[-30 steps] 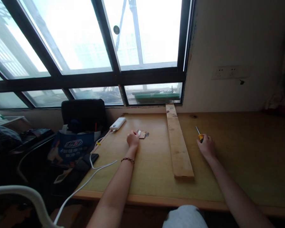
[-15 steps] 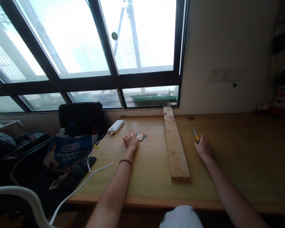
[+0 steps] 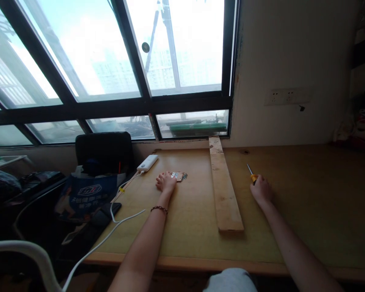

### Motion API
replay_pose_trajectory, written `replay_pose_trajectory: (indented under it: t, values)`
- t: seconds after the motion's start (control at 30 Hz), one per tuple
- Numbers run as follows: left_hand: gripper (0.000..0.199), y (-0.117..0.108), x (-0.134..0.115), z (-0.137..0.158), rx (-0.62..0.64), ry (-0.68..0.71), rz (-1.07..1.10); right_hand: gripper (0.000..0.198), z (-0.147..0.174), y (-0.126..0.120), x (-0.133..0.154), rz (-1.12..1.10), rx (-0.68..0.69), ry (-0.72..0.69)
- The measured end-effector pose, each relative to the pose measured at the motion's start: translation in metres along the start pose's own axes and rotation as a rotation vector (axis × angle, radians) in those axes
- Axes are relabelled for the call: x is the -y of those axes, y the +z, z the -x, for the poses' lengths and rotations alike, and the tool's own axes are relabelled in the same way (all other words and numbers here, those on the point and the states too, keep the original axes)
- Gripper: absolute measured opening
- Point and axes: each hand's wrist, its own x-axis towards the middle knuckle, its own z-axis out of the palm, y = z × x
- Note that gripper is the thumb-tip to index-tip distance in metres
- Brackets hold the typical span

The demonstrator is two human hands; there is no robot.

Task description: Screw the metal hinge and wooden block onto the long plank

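Note:
My right hand (image 3: 261, 190) is wrapped around a screwdriver (image 3: 254, 177) with a yellow and black handle. Its thin metal shaft points up and to the left, away from me. On the left half of the table, my left hand (image 3: 166, 182) rests with its fingers spread. Its thumb side is at the left edge of a small flat tan piece (image 3: 179, 178) with light and dark bits on and beside it, too small to make out. Between the hands a long wooden board (image 3: 226, 190) lies flat, pointing toward the window.
A white power bank (image 3: 148, 163) with a white cable (image 3: 126, 217) lies near the table's left edge. A dark phone-like slab (image 3: 115, 210) sits below it. Left of the wooden table (image 3: 194, 243) stand a black chair (image 3: 103, 150) and a blue bag (image 3: 88, 198). The window and wall rise behind.
My left hand has shifted slightly left and its fingers have spread, showing more of the tan piece. My right hand still holds the screwdriver in nearly the same place.

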Motion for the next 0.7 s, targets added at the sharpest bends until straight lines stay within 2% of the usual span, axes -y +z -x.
replay_pose_trajectory:
  t: [0.2, 0.3, 0.37, 0.43, 0.5, 0.6, 0.7]
  values:
    - [0.042, -0.004, 0.001, 0.003, -0.005, 0.019, 0.007, 0.032, 0.001, 0.002, -0.003, -0.036, -0.021, 0.032]
    - [0.046, -0.007, 0.0, 0.006, -0.042, 0.023, 0.037, 0.032, -0.003, 0.001, -0.004, -0.198, -0.018, 0.091]
    - [0.046, -0.011, -0.003, 0.012, -0.091, 0.029, 0.072, 0.035, -0.005, 0.0, 0.0, -0.465, -0.01, 0.188]
    - [0.045, -0.018, -0.011, 0.022, -0.14, 0.057, 0.125, 0.036, -0.005, -0.004, 0.008, -0.852, 0.016, 0.291]
    - [0.043, -0.027, -0.024, 0.039, -0.162, 0.138, 0.195, 0.033, 0.001, -0.01, 0.019, -1.244, 0.09, 0.322]
    - [0.03, -0.04, -0.05, 0.073, -0.117, 0.374, 0.36, 0.033, 0.02, -0.023, 0.039, -1.637, 0.336, 0.184]
    - [0.022, -0.048, -0.07, 0.111, -0.006, 0.613, 0.587, 0.033, 0.041, -0.038, 0.055, -1.832, 0.565, 0.038]
